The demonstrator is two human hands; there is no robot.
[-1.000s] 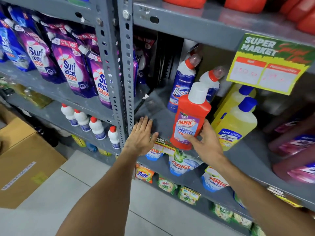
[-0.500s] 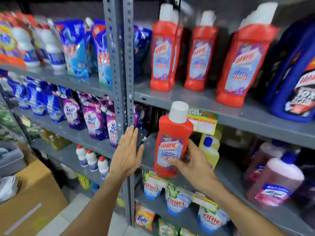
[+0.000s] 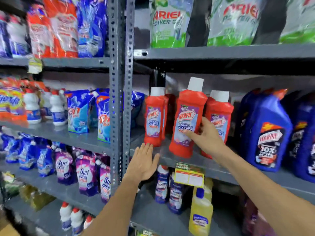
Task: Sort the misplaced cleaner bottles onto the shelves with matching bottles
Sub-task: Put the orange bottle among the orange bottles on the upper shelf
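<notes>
My right hand (image 3: 207,135) grips a red Harpic bathroom cleaner bottle (image 3: 186,120) with a white cap, holding it upright at the front of the grey shelf (image 3: 221,169). Whether its base rests on the shelf I cannot tell. Matching red Harpic bottles stand on either side: one group to the left (image 3: 154,118) and one behind my hand to the right (image 3: 219,116). My left hand (image 3: 144,161) is open, fingers together, flat against the shelf's front edge below the left red bottles.
Large blue Harpic jugs (image 3: 267,132) fill the same shelf at right. A grey perforated upright post (image 3: 119,99) splits the racks. Blue Domex bottles (image 3: 162,184) and yellow bottles (image 3: 201,213) stand one shelf down, under a yellow price tag (image 3: 189,176). Detergent pouches crowd the left rack.
My right hand has lifted the red bottle from the lower shelf up to the shelf with the other red Harpic bottles. My left hand rose to that shelf's edge; the view tilted up.
</notes>
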